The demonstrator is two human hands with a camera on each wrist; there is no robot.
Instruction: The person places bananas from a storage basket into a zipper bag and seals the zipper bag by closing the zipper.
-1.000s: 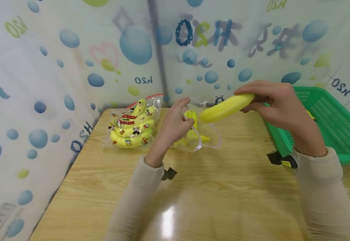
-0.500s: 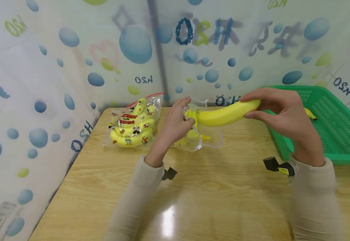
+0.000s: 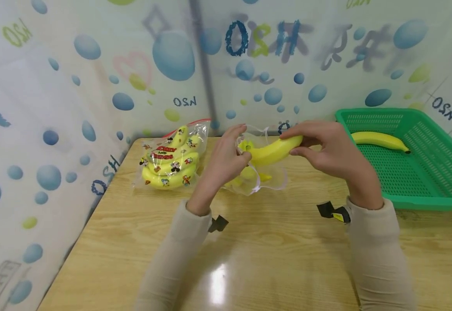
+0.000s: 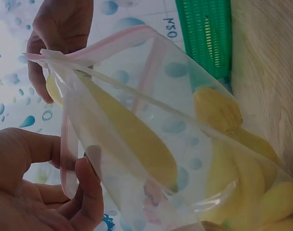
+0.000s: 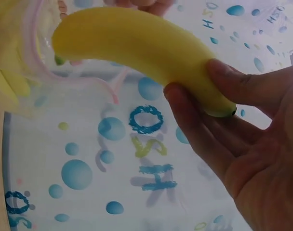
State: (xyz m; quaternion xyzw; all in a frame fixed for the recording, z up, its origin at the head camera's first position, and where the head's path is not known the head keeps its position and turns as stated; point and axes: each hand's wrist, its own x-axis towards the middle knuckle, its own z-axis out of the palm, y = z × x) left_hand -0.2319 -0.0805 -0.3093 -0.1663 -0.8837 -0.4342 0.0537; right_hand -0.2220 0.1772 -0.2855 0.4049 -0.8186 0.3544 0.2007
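My left hand (image 3: 227,157) pinches the rim of a clear zip bag (image 3: 278,178) with a pale pink edge, holding its mouth apart. Several yellow bananas (image 4: 233,173) lie in the bottom of that bag, as the left wrist view shows. From the right, my right hand (image 3: 327,149) grips one end of a yellow banana (image 3: 274,152) between thumb and fingers. The leading end of this banana is inside the bag's mouth, tilted downward in the left wrist view. In the right wrist view, its dark tip shows beside the right hand's (image 5: 252,139) fingers.
A printed zip bag (image 3: 171,166) with a red closure, filled with bananas, lies left of the left hand. The green plastic basket (image 3: 424,201) at the right holds another banana (image 3: 381,140). A patterned curtain (image 3: 272,77) stands behind the wooden table (image 3: 288,255).
My right hand has moved left with the banana, bringing its end into the bag's mouth. The banana in the basket has come into full view. My left hand has stayed at the bag rim.
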